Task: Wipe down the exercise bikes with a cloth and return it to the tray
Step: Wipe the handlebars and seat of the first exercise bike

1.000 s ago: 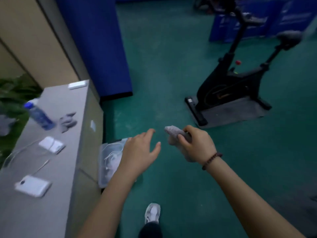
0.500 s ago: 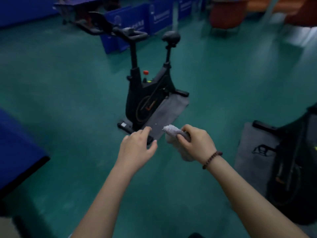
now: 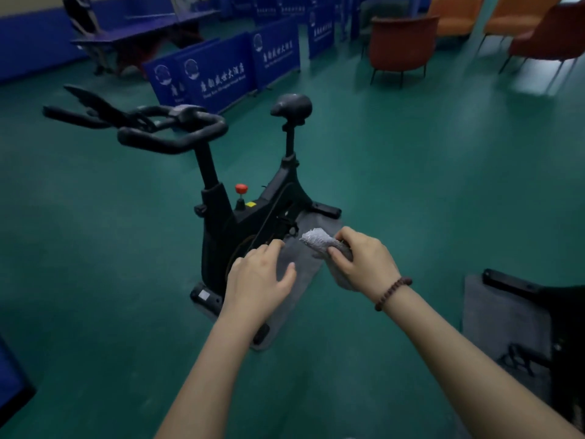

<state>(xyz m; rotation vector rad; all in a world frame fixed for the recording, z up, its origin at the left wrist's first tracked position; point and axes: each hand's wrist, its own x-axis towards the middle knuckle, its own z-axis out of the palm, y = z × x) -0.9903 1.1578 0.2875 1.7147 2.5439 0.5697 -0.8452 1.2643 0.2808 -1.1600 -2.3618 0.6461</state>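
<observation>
A black exercise bike point(image 3: 240, 213) stands on a grey mat point(image 3: 300, 280) in the middle of the green floor, with its handlebars point(image 3: 167, 131) to the left and its saddle point(image 3: 291, 104) to the right. My right hand point(image 3: 361, 259) is shut on a bunched grey-white cloth point(image 3: 316, 239), held in front of the bike's lower frame. Beside it, my left hand point(image 3: 258, 277) is open with fingers spread and holds nothing. The tray is out of view.
A second dark bike point(image 3: 563, 337) on a grey mat point(image 3: 503, 324) sits at the right edge. Blue printed barriers point(image 3: 221, 74) stand behind the first bike. Red and orange chairs point(image 3: 402, 42) line the back right. A blue panel corner point(image 3: 9, 384) shows at lower left.
The view has swung away from the cabinet and tray toward the bike, which is now closer and larger. Both hands keep their pose; the right still holds the cloth.
</observation>
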